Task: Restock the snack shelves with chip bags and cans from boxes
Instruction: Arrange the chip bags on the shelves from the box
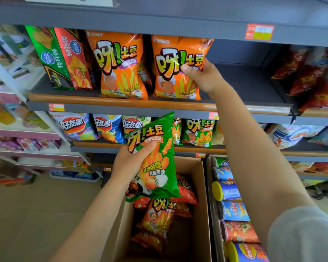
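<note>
Right hand (204, 77) raised to upper shelf (121, 103), thumb across front of orange chip bag (176, 69), fingers curled behind it; bag upright on shelf, just beside a matching orange bag (119, 67). Left hand (133, 163) lower down, gripping green chip bag (155, 159) by its left edge, thumb on the front, held tilted above open cardboard box (199, 195) with more orange bags (157, 216) inside. Second box (209, 186) to the right, packed with blue and red chip cans (233, 210) lying on their sides

head-worn view, close, facing shelves (121, 107), perhaps tilted slightly down
</note>
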Motion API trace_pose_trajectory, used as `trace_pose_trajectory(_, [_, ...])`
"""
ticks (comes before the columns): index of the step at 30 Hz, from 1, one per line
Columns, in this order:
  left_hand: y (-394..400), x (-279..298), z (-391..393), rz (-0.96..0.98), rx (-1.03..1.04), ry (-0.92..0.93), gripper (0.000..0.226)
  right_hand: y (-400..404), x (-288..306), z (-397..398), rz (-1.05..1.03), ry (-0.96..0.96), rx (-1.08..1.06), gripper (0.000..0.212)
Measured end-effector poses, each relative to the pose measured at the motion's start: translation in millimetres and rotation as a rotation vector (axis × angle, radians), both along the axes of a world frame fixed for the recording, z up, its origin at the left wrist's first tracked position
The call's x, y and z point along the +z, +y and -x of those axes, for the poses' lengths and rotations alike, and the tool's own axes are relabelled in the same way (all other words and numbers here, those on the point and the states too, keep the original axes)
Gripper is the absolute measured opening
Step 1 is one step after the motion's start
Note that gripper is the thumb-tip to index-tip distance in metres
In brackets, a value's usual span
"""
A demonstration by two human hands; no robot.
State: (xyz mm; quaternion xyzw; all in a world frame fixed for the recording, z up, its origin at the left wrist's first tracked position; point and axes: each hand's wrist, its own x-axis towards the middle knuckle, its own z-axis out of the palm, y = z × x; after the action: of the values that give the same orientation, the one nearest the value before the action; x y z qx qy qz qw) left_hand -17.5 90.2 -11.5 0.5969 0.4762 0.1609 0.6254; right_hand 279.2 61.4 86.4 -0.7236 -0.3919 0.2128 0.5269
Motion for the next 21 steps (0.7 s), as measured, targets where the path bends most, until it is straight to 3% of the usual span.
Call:
trace_pose_trajectory(3, [-4,3,0,-0.013,-0.014,-0.009,0.065,-19,-1,-14,0.003,0.027,0.002,0.052])
trace_pose_trajectory(8, [-10,3,0,-0.020,-0.012,-0.008,0.079,-32,-2,-22,-0.019,0.071,-0.033,0.068])
trace_pose_trajectory(12, [-19,3,-4,-0.024,-0.046,-0.014,0.073,-9,-6,-5,0.040,0.091,0.026,0.060])
trace_pose_trajectory(14, [-23,6,-7,-0.036,-0.042,-0.026,0.057,1,-10,3,0.078,0.092,-0.005,0.057])
trace_pose_trajectory(17, [-25,12,-11,-0.074,0.006,-0.039,0.046,-8,-9,16,0.125,-0.023,-0.255,0.089])
trace_pose_trajectory(18, [-27,14,-12,-0.093,0.015,-0.043,0.048,-22,-8,25,0.106,-0.064,-0.367,0.089])
trace_pose_trajectory(21, [-32,14,-20,-0.164,0.064,-0.040,0.057,-82,-18,67,-0.010,-0.038,-0.482,0.054])
